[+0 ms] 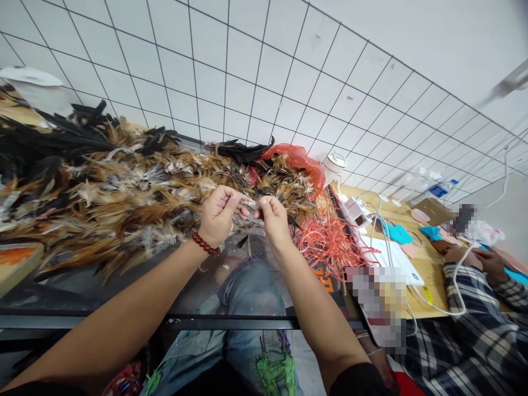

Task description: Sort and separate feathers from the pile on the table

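My left hand (220,214), with a dark red bead bracelet (205,243) at the wrist, is closed with thumb and fingers pinched together. Close beside it, my right hand (273,219) pinches in the same way. Between the fingertips is something small, thin and pale; its kind cannot be made out. Both hands are above the glass-like tabletop (181,275), at the near edge of a big heap of brown and cream feathers (136,192). One small dark feather (243,242) shows just below them. Black feathers (241,150) lie at the back.
A red plastic bag (297,159) stands behind the feathers. Tangled red string (325,236) spreads at my right. Farther right are a white charger (358,212), cables and a co-worker's plaid sleeve (470,308). A box (20,264) sits at the left; a wire grid (226,71) covers the wall.
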The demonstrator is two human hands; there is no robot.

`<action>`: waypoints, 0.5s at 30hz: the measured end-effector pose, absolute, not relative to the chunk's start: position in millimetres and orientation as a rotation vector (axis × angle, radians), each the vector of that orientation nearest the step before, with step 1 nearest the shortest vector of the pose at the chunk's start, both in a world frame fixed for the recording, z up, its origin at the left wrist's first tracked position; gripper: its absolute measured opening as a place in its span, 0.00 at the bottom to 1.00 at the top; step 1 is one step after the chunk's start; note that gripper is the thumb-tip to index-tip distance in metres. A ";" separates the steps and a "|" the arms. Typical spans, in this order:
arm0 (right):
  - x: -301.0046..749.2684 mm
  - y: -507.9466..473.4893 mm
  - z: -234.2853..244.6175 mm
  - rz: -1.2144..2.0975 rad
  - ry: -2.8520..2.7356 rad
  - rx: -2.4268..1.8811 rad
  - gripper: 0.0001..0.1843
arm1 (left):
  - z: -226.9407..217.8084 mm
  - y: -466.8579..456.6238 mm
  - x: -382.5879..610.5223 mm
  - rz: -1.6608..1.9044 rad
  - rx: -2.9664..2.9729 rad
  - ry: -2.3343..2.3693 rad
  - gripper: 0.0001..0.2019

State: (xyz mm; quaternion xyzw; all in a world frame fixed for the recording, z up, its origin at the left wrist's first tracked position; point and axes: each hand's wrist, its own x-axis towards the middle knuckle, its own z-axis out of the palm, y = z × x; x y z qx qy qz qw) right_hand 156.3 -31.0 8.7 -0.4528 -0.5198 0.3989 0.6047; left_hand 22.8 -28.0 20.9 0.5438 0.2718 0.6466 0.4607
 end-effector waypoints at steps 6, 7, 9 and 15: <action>153.1 -33.1 10.8 1.013 -1.086 -0.874 0.17 | 15.1 -16.5 20.3 1.592 1.392 0.936 0.10; 153.2 -32.7 10.1 1.017 -1.088 -0.861 0.17 | 14.4 -15.3 19.8 1.553 1.371 0.962 0.09; 154.1 -31.0 7.1 1.001 -1.106 -0.872 0.17 | 14.4 -14.5 19.0 1.479 1.327 0.972 0.09; 159.6 -23.5 -8.9 0.833 -1.303 -1.061 0.16 | 23.6 -17.7 18.8 1.355 1.047 0.653 0.12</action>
